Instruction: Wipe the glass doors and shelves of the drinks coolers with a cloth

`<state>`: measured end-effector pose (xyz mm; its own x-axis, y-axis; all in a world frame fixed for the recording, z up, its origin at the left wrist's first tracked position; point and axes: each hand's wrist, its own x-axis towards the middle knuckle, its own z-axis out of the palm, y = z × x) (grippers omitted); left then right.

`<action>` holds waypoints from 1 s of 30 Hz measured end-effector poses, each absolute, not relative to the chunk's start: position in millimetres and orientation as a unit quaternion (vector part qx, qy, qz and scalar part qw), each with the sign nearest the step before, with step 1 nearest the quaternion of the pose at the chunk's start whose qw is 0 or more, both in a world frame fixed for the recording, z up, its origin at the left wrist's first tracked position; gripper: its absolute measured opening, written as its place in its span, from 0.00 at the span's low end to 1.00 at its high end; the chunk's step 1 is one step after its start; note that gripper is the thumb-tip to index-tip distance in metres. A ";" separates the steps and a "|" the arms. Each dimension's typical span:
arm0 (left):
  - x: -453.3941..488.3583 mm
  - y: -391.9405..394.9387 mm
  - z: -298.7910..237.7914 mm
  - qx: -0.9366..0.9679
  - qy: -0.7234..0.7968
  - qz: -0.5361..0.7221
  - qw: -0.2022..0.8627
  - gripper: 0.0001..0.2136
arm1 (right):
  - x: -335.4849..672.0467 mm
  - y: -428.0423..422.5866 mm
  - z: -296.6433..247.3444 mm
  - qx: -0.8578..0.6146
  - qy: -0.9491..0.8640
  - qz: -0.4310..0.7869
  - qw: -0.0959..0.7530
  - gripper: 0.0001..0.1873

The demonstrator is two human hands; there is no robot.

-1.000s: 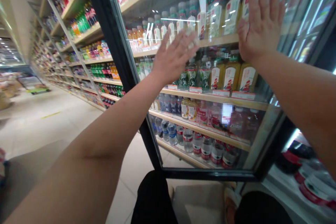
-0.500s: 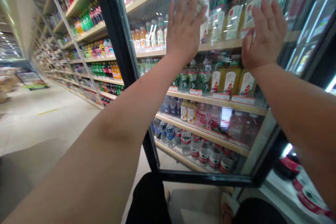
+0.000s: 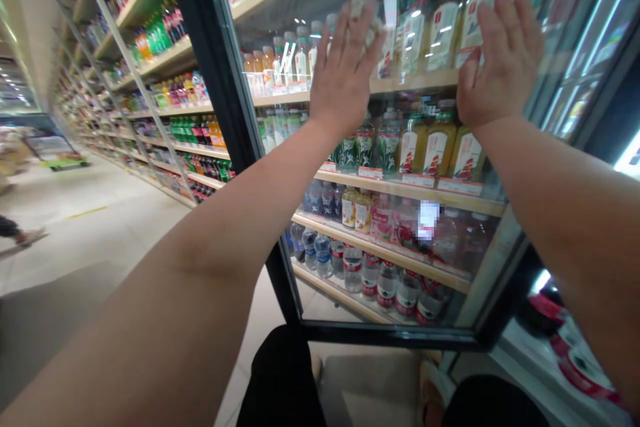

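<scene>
L hand (image 3: 343, 73) spread over cloth (image 3: 361, 12) on glass (image 3: 310, 0), R hand (image 3: 503, 63) spread alongside; prob wiping step, next stroke needs flat pressure

1. A pale, glossy tiled floor (image 3: 120, 233) spreads across the left, marked by a short yellow strip (image 3: 87, 212); a broad grey shadow (image 3: 60, 300) darkens its nearer part.
2. Long shelving (image 3: 186, 109) with light, wood-coloured edges recedes into the distance, packed with brightly coloured bottles and braced by slanting pale metal uprights (image 3: 134, 73).
3. Farther back stands a low cart (image 3: 65, 163) with a green base, near brownish goods too blurred to identify.
4. Small bright lights dot the ceiling (image 3: 23, 77) at far left.
5. Bright light strips (image 3: 575, 77) glow along the right side.
</scene>
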<state>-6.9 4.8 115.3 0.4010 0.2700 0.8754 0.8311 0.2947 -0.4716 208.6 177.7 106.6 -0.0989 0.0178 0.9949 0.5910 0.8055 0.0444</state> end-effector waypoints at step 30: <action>6.5 2.8 106.8 -0.759 -0.429 -0.015 0.490 0.30 | 209.8 168.4 104.1 -0.225 -0.713 -0.212 0.629 0.38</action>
